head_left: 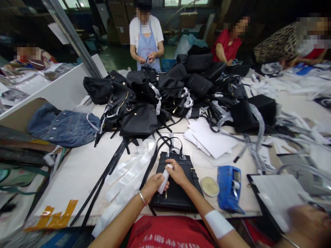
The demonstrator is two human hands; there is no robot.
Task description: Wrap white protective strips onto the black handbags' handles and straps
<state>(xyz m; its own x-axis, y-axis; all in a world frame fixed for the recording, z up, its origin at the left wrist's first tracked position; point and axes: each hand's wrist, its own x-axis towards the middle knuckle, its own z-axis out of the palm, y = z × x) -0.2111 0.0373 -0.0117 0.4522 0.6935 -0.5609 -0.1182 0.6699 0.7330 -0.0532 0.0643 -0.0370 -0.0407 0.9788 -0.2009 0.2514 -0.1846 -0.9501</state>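
A black handbag (181, 193) with two thin handles and gold-coloured hardware lies on the white table, close to my body. Over its left half, my left hand (152, 187) is closed round the lower part of a folded white strip (164, 179). The fingers of my right hand (177, 171) pinch the upper end of that same strip. A gold zip pull shows just below the strip. To the left of the bag lie loose white strips (129, 170) and long black straps (111, 165).
A pile of black bags (139, 119) spans the table's far side. White sheets (210, 137), a round tin (210, 186) and a blue tape dispenser (229, 187) are right of centre. A co-worker's blurred hand (307, 220) is at lower right. A denim garment (64, 125) lies left.
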